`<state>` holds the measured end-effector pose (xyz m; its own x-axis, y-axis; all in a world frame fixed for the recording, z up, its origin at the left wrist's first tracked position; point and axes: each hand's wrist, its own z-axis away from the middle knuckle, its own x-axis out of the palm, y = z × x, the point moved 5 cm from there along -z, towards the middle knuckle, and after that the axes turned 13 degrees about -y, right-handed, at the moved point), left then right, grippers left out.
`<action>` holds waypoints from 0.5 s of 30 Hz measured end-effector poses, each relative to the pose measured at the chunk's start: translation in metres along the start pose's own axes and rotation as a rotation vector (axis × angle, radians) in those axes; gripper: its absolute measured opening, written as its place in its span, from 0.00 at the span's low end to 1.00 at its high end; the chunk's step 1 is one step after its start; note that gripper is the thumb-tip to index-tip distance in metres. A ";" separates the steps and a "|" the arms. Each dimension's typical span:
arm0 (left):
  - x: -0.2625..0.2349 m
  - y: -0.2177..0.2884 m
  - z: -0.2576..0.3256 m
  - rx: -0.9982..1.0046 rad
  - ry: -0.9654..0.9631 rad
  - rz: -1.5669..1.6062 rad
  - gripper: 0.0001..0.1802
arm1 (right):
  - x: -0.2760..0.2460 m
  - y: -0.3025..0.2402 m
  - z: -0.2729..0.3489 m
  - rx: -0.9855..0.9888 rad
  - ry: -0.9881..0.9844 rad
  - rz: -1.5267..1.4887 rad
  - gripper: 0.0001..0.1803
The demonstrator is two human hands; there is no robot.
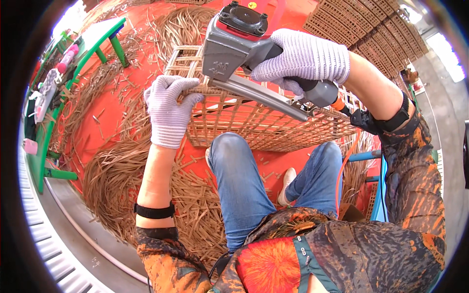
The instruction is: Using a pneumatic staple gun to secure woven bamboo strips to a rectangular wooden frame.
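In a white knitted glove, my right hand [305,58] is wrapped round the handle of a grey and black pneumatic stapler [228,51]. Its nose comes down at the rim of a woven basket [254,122], near the left corner; whether it touches cannot be told. My left hand [171,105], gloved the same way, pinches that rim just left of the stapler's nose with fingers and thumb. The open-weave brown basket stands in front of my knees. An orange air hose [344,168] runs from the stapler's handle down past my right knee.
Loose brown strips [122,180] lie heaped on the red floor [112,115] at left. A green-framed table [80,63] holding small items stands at far left. Woven panels [361,24] are stacked at back right. A blue frame [373,161] is beside my right leg.
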<state>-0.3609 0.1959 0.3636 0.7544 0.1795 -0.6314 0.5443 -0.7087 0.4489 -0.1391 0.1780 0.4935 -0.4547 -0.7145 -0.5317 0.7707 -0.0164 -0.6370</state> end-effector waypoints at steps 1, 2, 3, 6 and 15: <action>0.000 -0.001 0.001 -0.014 -0.011 0.005 0.21 | 0.000 -0.002 0.000 0.002 -0.002 0.001 0.16; 0.001 -0.002 0.002 -0.016 -0.010 0.007 0.21 | 0.000 -0.003 0.000 0.003 -0.006 0.025 0.16; 0.001 -0.002 0.003 -0.005 -0.005 0.003 0.21 | 0.001 -0.005 -0.001 0.004 -0.010 0.049 0.15; 0.002 -0.002 0.003 0.005 0.003 0.005 0.21 | 0.000 -0.006 0.001 0.058 -0.030 0.065 0.16; 0.002 -0.001 0.008 -0.046 -0.026 -0.055 0.22 | 0.005 -0.005 -0.003 0.006 0.000 0.104 0.17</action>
<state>-0.3629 0.1912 0.3572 0.7130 0.1990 -0.6723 0.6017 -0.6660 0.4409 -0.1467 0.1763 0.4927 -0.3724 -0.7127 -0.5945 0.8161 0.0536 -0.5755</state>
